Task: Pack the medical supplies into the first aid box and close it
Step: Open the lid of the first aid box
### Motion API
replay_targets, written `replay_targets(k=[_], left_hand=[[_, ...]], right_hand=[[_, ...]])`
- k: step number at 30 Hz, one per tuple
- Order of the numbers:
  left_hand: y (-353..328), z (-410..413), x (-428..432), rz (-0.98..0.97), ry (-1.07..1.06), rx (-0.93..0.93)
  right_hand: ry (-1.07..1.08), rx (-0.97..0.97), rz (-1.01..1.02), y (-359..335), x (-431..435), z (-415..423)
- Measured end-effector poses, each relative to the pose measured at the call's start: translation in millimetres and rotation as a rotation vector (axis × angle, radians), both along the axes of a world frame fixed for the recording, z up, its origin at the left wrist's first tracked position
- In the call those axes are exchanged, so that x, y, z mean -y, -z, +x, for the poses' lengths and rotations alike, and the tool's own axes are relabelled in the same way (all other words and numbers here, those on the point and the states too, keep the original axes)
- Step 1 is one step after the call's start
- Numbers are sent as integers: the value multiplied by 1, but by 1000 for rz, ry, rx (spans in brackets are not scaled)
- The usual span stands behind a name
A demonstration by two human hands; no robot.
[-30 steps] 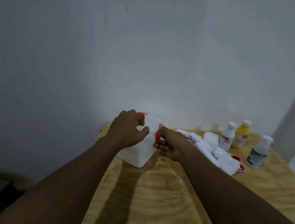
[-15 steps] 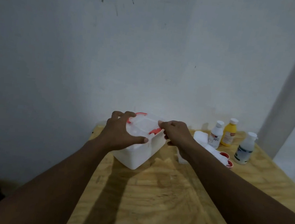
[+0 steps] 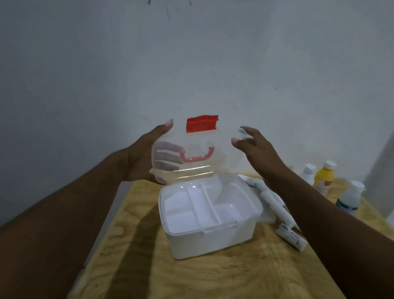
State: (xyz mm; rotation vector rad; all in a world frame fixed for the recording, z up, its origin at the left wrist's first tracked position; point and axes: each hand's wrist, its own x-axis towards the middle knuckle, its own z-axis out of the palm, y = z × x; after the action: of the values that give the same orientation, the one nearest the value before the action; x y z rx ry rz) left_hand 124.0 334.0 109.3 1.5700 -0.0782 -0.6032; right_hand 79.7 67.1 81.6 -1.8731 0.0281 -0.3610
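The white first aid box (image 3: 214, 244) stands open on the wooden table (image 3: 224, 290), showing a white divided tray (image 3: 199, 203) with nothing in it. Its clear lid (image 3: 198, 149), with a red latch (image 3: 202, 123) and a red handle, is raised upright over the back edge. My left hand (image 3: 141, 157) grips the lid's left side, fingers showing through the plastic. My right hand (image 3: 259, 154) pinches the lid's upper right corner. White bandage rolls (image 3: 273, 204) and a white tube (image 3: 291, 236) lie right of the box, partly hidden by my right forearm.
Three bottles stand at the table's back right: a white one (image 3: 308, 174), a yellow one (image 3: 324, 177) and a pale one with a dark label (image 3: 350, 196). A grey wall rises just behind the table. The table's left edge lies close to the box.
The red latch was undone and the lid has swung from closed to upright. Both hands rose with it, and the view moved closer to the box.
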Motion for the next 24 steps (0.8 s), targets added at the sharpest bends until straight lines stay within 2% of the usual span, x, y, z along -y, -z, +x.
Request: replay_targets(k=[3,6,9,16,19,24], left_hand=[[7,24,-2,-52,-34,-91],[19,45,-2,-111,-110,-168],[30,46,4,-87,-216,-145],[69,30,5,13,-231,-103],[83,27,2,119,-179,-113],[91,13,-1,450,-183,17]], right_hand=[[-84,-92,-46,8,0,1],[-36,-86,-35,18,1,8],[20,-136,-39,30,2,18],[43,-256,-97,67,-2,25],[54,-315,-169,73,-2,25],[157,-410,-195,66,6,23]])
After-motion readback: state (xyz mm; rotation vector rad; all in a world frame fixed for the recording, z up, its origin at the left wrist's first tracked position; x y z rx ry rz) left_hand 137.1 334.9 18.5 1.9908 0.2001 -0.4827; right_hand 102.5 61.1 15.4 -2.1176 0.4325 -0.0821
